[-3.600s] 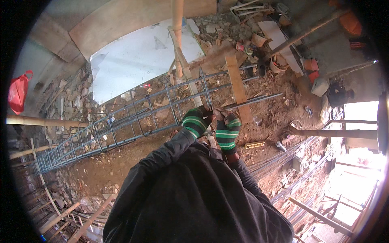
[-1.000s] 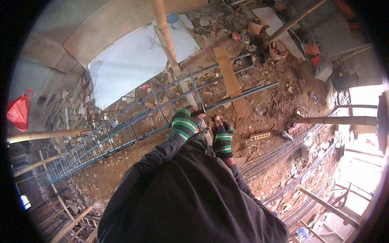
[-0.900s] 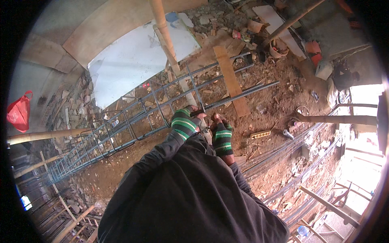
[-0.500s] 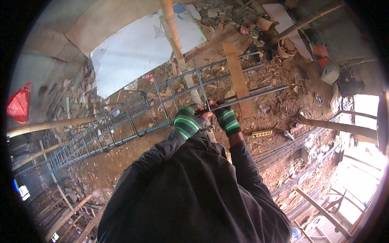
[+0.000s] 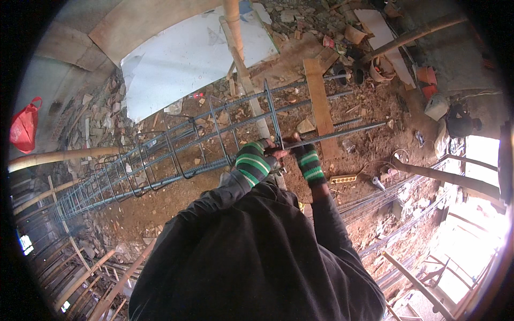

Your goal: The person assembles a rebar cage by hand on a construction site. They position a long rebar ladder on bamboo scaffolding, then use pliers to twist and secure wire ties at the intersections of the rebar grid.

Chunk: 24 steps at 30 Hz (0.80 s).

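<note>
A long rebar cage (image 5: 176,134) of steel bars and square stirrups runs from the far left to a point in front of me. At its near bar, my left hand (image 5: 256,162), in a green, white and black striped fingerless glove, is closed around the corner of a stirrup (image 5: 273,115). My right hand (image 5: 307,158), gloved alike, is just right of that corner, its fingers pinched together by the bar (image 5: 342,133). Whatever those fingers grip is too small to make out. A small metal piece shows just below the left hand, partly hidden.
A wooden plank (image 5: 319,101) lies across under the cage's right end. Beyond the cage are a white sheet (image 5: 187,64) and an upright bamboo pole (image 5: 233,27). A yellow power strip (image 5: 343,178) and loose bars (image 5: 385,195) lie on the ground to the right. A red bag (image 5: 25,125) hangs far left.
The stirrup at my hands stands slightly further right in the picture. My right hand has shifted a little to the right, its fingers still by the joint. My left hand stays at the corner.
</note>
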### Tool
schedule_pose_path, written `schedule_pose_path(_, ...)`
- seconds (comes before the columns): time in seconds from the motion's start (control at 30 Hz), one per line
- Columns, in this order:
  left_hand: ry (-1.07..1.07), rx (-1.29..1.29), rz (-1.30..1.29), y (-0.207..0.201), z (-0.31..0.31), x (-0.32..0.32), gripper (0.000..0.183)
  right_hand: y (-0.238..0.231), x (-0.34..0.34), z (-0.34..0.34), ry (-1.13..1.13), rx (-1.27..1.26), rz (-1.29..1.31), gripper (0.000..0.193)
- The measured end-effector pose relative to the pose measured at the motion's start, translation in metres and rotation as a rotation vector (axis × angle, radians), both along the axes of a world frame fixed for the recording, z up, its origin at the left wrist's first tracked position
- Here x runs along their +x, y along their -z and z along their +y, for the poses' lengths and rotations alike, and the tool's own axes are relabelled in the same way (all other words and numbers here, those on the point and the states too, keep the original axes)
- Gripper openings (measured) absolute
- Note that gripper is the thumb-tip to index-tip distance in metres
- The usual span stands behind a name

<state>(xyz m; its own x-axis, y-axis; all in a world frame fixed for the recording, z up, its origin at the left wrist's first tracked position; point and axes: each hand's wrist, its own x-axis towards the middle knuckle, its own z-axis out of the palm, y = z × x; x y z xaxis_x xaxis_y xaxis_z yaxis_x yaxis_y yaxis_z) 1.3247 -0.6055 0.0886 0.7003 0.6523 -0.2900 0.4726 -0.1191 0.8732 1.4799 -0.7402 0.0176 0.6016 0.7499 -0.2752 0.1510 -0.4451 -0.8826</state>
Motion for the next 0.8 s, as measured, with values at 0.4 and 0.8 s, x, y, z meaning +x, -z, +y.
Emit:
schedule_pose_path(0.4, -0.013, -0.238, -0.057, 0.003, -0.001, 0.003, 0.035, -0.117, 0.050, 0.049, -0.644, 0.104, -1.121, 0.025)
schedule_pose_path(0.8, -0.002, 0.013, -0.033, 0.001, -0.003, -0.002, 0.039, -0.084, 0.081, 0.099, -1.108, 0.131, -0.941, 0.021)
